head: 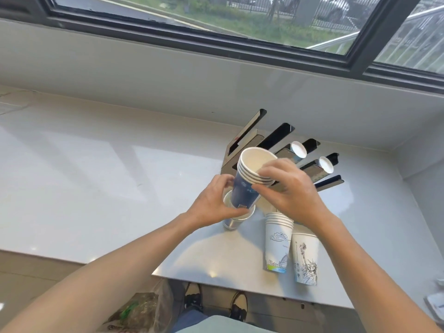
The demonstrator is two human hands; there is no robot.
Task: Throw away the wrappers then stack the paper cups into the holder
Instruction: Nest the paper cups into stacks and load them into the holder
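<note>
A stack of blue paper cups (245, 188) is tilted above a pale cup (234, 221) standing on the counter, its bottom inside that cup's mouth. My left hand (211, 203) grips the lower cups from the left. My right hand (286, 188) pinches the rims at the top of the blue stack. Behind them stands the black slotted cup holder (276, 138), with two white cup stacks (299, 149) lying in its right slots. A white printed stack (278, 241) and a single printed cup (305, 258) stand near the front edge.
The white counter (96, 179) runs along a wall under a window. A bin with a translucent bag (141, 313) sits on the floor at lower left, beside my feet. Some white paper lies at the far right edge (436, 304).
</note>
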